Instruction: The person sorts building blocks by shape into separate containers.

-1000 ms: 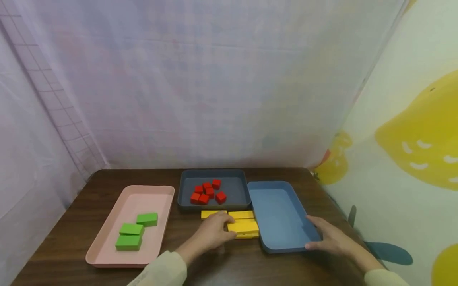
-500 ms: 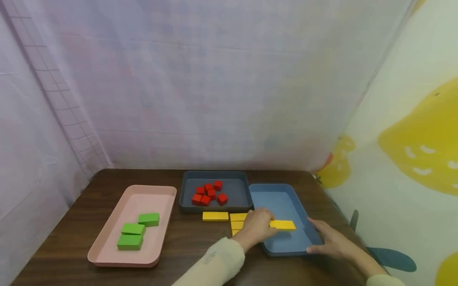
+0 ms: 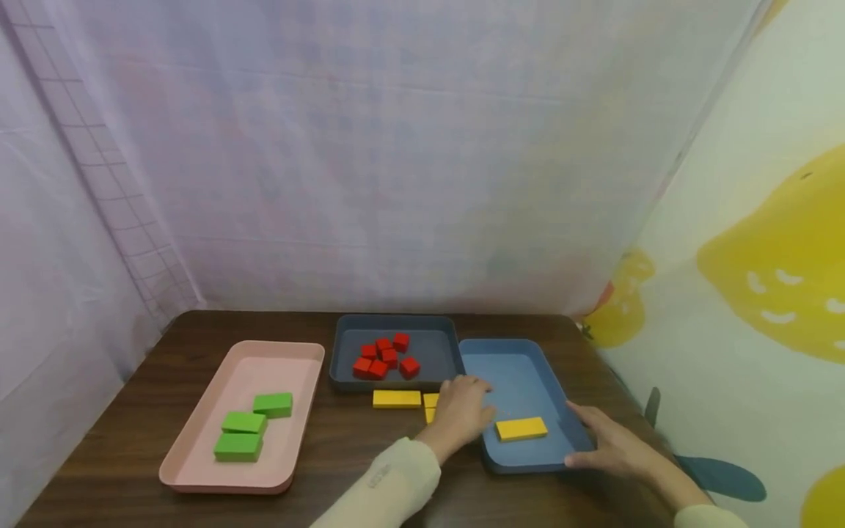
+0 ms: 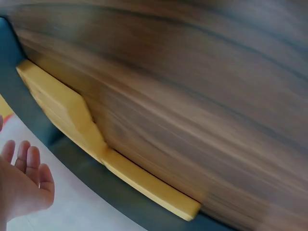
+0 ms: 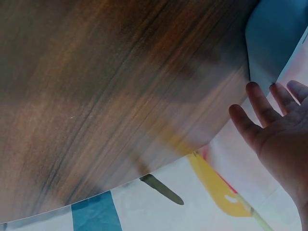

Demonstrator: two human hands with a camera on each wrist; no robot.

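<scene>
My left hand (image 3: 458,411) is over the yellow blocks (image 3: 430,407) beside the blue tray's left rim, holding nothing; it hides part of them. In the left wrist view its fingers (image 4: 32,163) are loosely bent, and yellow blocks (image 4: 149,185) lie along the dark tray's side. One yellow block (image 3: 521,429) lies flat inside the blue tray (image 3: 511,374), near its front. Another yellow block (image 3: 397,399) sits apart on the table, to the left. At the blue tray's right edge my right hand (image 3: 610,444) touches the rim, with fingers extended and thumb near the front corner.
A dark grey tray (image 3: 432,356) with several red cubes (image 3: 388,358) stands at the back middle. To the left is a pink tray (image 3: 198,469) holding three green blocks (image 3: 239,447). A lemon-printed sheet (image 3: 746,293) borders the brown table (image 3: 343,469) on the right.
My left hand has carried a yellow block from the pile into the blue tray, let it go, and drawn back left over the pile. My right hand has stayed at the tray's edge.
</scene>
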